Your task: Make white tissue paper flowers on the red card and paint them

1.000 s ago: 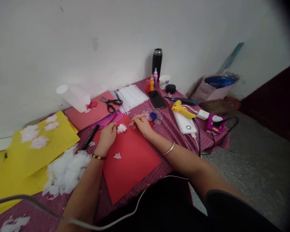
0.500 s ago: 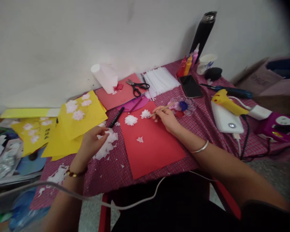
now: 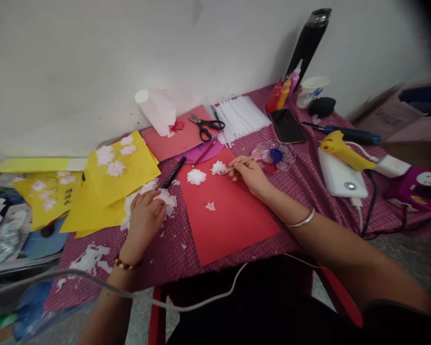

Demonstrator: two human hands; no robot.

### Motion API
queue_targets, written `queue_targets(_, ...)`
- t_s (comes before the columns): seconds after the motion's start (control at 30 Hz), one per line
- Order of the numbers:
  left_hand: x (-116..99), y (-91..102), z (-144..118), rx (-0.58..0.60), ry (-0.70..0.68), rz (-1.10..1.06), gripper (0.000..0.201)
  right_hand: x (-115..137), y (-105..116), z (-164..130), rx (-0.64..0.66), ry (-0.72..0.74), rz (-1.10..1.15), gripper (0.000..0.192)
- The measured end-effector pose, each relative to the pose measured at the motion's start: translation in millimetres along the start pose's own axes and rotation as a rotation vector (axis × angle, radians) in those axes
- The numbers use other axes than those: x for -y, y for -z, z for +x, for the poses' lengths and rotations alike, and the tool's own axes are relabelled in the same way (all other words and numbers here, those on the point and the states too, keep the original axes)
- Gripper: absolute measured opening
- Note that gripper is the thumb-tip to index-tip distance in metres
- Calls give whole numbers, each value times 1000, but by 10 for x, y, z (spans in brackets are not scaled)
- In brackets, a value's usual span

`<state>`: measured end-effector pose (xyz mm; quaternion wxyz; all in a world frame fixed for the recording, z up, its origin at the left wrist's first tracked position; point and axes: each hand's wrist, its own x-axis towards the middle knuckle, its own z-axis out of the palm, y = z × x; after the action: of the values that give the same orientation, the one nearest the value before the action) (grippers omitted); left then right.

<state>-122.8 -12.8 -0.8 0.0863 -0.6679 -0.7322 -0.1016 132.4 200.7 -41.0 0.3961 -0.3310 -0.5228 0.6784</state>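
Observation:
My right hand [image 3: 249, 173] is closed on a thin wooden stick [image 3: 254, 156], whose lower tip reaches the edge of a white paper flower [image 3: 219, 167]. The tip is too small to make out. That flower lies on a red sheet [image 3: 233, 215], with a second white flower [image 3: 196, 177] to its left and a small pinkish paper scrap [image 3: 210, 206] below. My left hand [image 3: 146, 215] rests over a pile of white paper cutouts [image 3: 169, 203], fingers loosely bent and somewhat apart, with nothing seen in them. A black marker [image 3: 174, 172] lies just above this pile.
A clear palette [image 3: 289, 155] with paint sits right of the red sheet. Scissors [image 3: 206, 127], a phone [image 3: 286, 125], paint bottles [image 3: 283, 93], a black flask [image 3: 307, 45] and a yellow glue gun [image 3: 346, 152] surround it. Yellow sheets [image 3: 93, 218] lie left. A white cable [image 3: 187, 308] crosses in front.
My left hand has moved right and turned palm-down over the white cutouts, its fingers now more bent. My right hand stays at the flower with the stick. The view has shifted slightly.

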Motion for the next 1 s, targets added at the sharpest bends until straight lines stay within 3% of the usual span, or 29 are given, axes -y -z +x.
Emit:
queue_targets(0.1, -96, 124, 77, -207, 144, -262, 15, -15, 5, 11, 7, 9, 21, 8)
queue_targets(0.17, -207, 219, 165, -249, 301, -504, 15, -18, 5, 14, 15, 12, 42, 9)
queue_targets(0.3, -465, 254, 424, -88, 566, -1002, 20, 19, -5, -13, 33, 47, 76, 13)
queue_targets(0.5, -779, -67, 707, 190, 565, -1403, 27, 108, -42, -117, 167, 83, 136, 22)
queue_targets(0.6, -858, -200, 688, 429, 480, -1455, 26, 100, -66, -157, 216, 86, 129, 22)
queue_targets(0.67, -872, -251, 650, 516, 438, -1447, 25, 87, -78, -174, 240, 93, 111, 21)
queue_targets(1.0, -733, -187, 518, 593, 446, -1226, 34, 105, -100, -229, 288, 76, 29, 19)
